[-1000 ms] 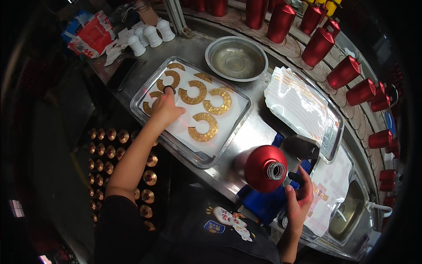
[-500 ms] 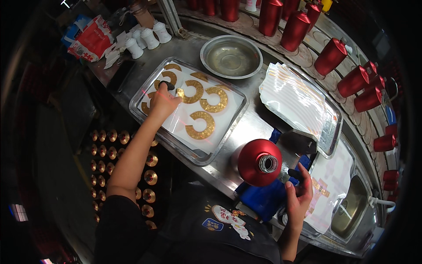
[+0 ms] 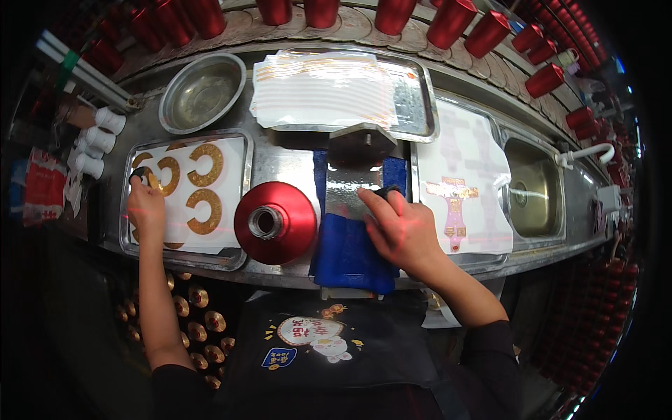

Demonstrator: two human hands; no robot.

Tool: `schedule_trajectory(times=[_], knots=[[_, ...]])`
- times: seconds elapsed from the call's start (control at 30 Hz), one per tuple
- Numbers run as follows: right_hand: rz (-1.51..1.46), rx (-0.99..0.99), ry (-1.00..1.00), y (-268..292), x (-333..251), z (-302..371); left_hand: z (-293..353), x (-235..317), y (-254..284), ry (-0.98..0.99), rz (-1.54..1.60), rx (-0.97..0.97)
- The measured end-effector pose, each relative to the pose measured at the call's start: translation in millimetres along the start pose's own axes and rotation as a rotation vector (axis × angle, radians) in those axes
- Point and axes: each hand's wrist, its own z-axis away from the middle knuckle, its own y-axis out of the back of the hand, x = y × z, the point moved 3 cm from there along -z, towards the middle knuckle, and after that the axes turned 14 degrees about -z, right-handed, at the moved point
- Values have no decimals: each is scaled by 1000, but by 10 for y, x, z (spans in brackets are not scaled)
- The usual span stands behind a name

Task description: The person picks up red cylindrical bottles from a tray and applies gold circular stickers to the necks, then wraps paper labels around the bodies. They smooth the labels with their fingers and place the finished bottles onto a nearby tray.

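My left hand [image 3: 146,208], a black cot on one finger, pinches the edge of a gold C-shaped decal [image 3: 155,183] above the metal tray [image 3: 246,203]. More gold C-shaped decals [image 3: 204,211] lie on white sheets in that tray. My right hand [image 3: 409,234], also with a black finger cot, hovers at the blue cloth [image 3: 355,262] and the wet, shiny plate [image 3: 344,190]. Its fingers are bent and apart, with nothing visible in them. Between my hands stands a red bottle [image 3: 290,217] with an open, threaded neck.
A dark metal block [image 3: 362,142] rises behind the wet plate. Farther back are a steel basin [image 3: 236,105] and a tray with stacked white sheets [image 3: 322,94]. To the right, a pink-and-gold decal sheet [image 3: 483,217] lies beside a sink [image 3: 535,213]. Red bottles [image 3: 451,21] line a curved conveyor.
The view has swung to the right. My right hand has moved from beside the red bottle to over the blue cloth and wet plate. My left hand stays at the decal tray.
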Motion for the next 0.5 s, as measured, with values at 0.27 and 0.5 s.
schedule_trajectory(times=[0.27,0.5], knots=[[-34,-10,-5,-46,14,33,-159,257,363,33,677,-86],[-327,52,-84,6,-99,-35,14,1491,1670,-148,1079,-157]])
